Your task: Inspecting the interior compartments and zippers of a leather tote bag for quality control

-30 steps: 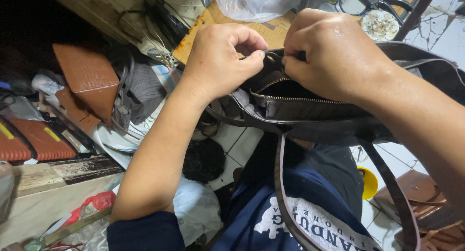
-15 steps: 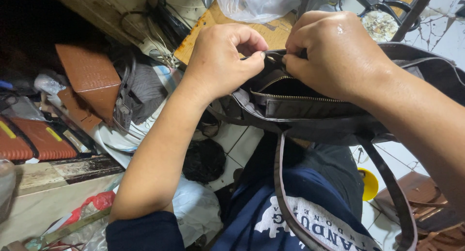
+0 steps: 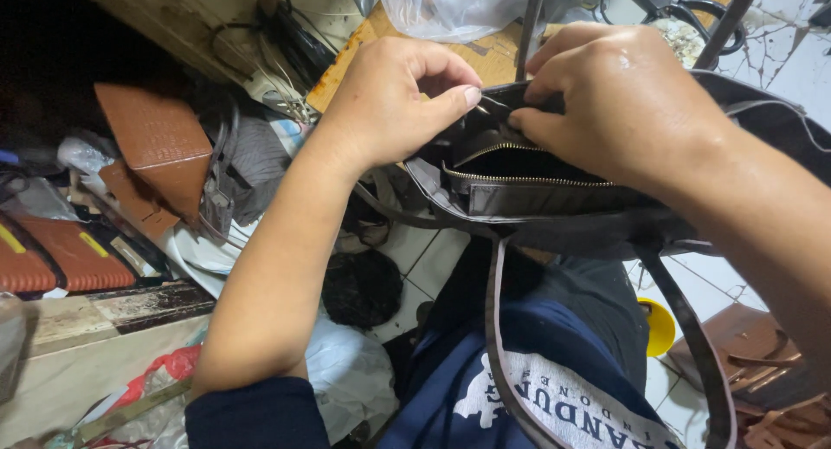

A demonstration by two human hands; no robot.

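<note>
Dark grey leather handbag up over the lap, zip pocket gaping, inside too dark to read. Left hand curled, thumb and forefinger pinched shut on the bag's top edge. Right hand knuckles up, fingers clamped on the same edge, just beside. Long strap dangling below. Brown textured leather bag well left, clutter close around.

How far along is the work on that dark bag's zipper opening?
Done: nothing clearly finished shows. In hand: the left hand and right hand pinch the top edge of the dark bag, just above its zipper. Left: the zipper pocket gapes open; whether anything is being stitched or threaded is too small to tell.
</note>
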